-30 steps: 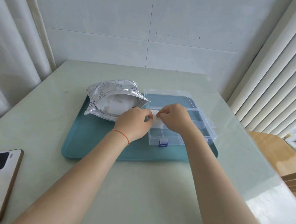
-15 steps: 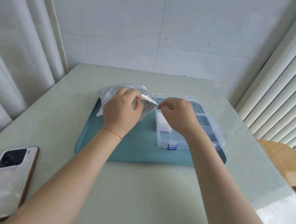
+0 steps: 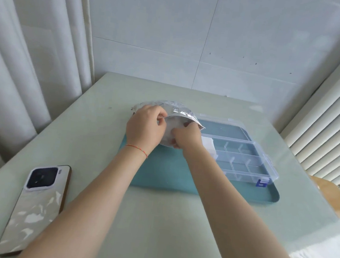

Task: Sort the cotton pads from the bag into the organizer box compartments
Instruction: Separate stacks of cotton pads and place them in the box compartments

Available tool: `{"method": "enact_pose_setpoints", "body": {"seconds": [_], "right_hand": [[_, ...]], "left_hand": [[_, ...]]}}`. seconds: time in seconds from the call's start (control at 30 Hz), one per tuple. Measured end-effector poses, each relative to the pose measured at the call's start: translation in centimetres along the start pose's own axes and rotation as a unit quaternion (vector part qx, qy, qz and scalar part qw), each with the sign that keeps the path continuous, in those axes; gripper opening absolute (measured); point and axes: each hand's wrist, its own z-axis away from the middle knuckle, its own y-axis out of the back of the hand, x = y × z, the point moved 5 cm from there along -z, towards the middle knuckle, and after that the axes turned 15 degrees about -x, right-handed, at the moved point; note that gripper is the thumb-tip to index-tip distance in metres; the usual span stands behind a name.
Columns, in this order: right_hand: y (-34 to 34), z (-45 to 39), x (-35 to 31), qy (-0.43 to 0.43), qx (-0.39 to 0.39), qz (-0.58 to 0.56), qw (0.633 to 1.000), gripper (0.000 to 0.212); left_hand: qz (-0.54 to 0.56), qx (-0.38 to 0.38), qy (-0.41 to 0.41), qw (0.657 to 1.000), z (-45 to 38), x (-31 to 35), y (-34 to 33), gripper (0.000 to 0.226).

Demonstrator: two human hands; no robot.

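Your left hand [image 3: 144,126] grips the bag [image 3: 177,110] mouth open so your right hand [image 3: 187,135] can reach in, fingers curled on pads [image 3: 170,129]; box [image 3: 243,154] beside.

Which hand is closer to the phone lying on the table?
Left. The left hand holds the silver foil bag, on the phone's side; the right hand is farther.

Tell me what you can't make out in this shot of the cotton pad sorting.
Head view only:
- Right hand fingertips: inside the bag; any pad pinched is hidden.
- Pads left in the bag: foil and the left hand cover them.
- Organizer box near-left compartments: behind the right forearm.
- Bag print: too small.
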Motion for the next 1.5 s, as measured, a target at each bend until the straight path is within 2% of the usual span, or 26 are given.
{"method": "enact_pose_setpoints", "body": {"seconds": [0.23, 0.33, 0.5, 0.7, 0.8, 0.97, 1.0, 1.07, 1.13, 1.2, 1.3, 1.43, 1.5], "right_hand": [[0.5, 0.0, 0.8, 0.029, 0.064, -0.089, 0.994, 0.033], [0.7, 0.2, 1.1, 0.036, 0.048, -0.1, 0.993, 0.022], [0.8, 0.6, 1.6, 0.04, 0.012, -0.075, 0.996, 0.029], [1.3, 1.5, 1.3, 0.063, -0.003, -0.034, 0.997, 0.018], [2.7, 3.0, 0.9, 0.083, -0.066, -0.019, 0.994, 0.007], [5.3, 6.4, 0.6, 0.12, -0.259, 0.022, 0.958, 0.009], [5.7, 6.9, 0.6, 0.128, -0.282, 0.024, 0.951, 0.014], [6.9, 7.5, 0.7, 0.147, -0.309, 0.013, 0.94, 0.023], [7.6, 7.5, 0.7, 0.158, -0.312, 0.007, 0.937, 0.02], [8.3, 7.2, 0.6, 0.164, -0.286, 0.012, 0.944, 0.014], [9.1, 6.1, 0.9, 0.171, -0.221, -0.01, 0.96, 0.014], [8.4, 5.1, 1.7, 0.155, -0.228, 0.006, 0.961, 0.02], [8.4, 4.9, 1.8, 0.149, -0.211, 0.014, 0.966, 0.022]], "left_hand": [[0.02, -0.003, 0.013, 1.0, 0.0, -0.7, 0.2, 0.024], [0.013, -0.007, 0.01, 1.0, 0.1, -0.6, -0.1, 0.022], [0.002, -0.013, 0.012, 1.0, 0.4, -0.4, -0.2, 0.022], [-0.01, -0.024, 0.021, 0.999, 0.2, -0.4, -0.2, 0.023], [-0.008, -0.036, 0.022, 0.999, 0.2, -0.4, -0.1, 0.019], [0.079, -0.019, -0.054, 0.995, 0.9, 2.2, 0.6, 0.011], [0.113, -0.035, -0.066, 0.991, 1.1, 2.8, 0.4, 0.014], [0.204, -0.129, -0.04, 0.97, 1.5, 4.2, -0.6, 0.016], [0.292, -0.24, 0.005, 0.926, 2.2, 5.1, -1.8, 0.016], [0.331, -0.287, 0.021, 0.899, 2.9, 5.7, -2.8, 0.014], [0.383, -0.244, 0.058, 0.889, 3.1, 5.5, -3.3, 0.012], [0.479, -0.172, 0.129, 0.851, 2.8, 5.1, -3.8, 0.014], [0.49, -0.15, 0.142, 0.847, 2.7, 4.7, -3.9, 0.016]]}}
